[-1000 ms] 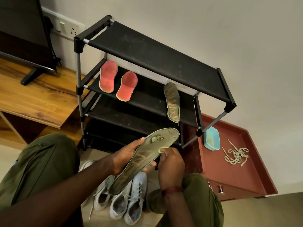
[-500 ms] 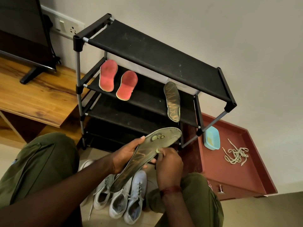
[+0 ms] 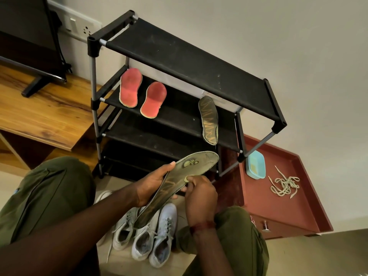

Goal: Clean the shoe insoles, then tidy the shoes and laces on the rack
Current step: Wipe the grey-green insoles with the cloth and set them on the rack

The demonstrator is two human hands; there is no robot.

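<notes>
While the left hand (image 3: pixel 153 186) cups the dark insole (image 3: pixel 171 188) from below, fingers curled round its edge, and the right hand (image 3: pixel 199 194) pinches its right rim, it hangs above the shoes (image 3: pixel 147 236) near the rack (image 3: pixel 179 56), likely light and floppy (support it mid-length).

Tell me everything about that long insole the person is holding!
The insole is long, thin and flat, dark olive-grey, with yellowish zigzag marks and a worn pale patch near its wide end. It looks like well-used foam. It is tilted, wide end up toward the rack, narrow end down over the white shoes. The left hand grips it from beneath; the right hand pinches its edge.
</notes>
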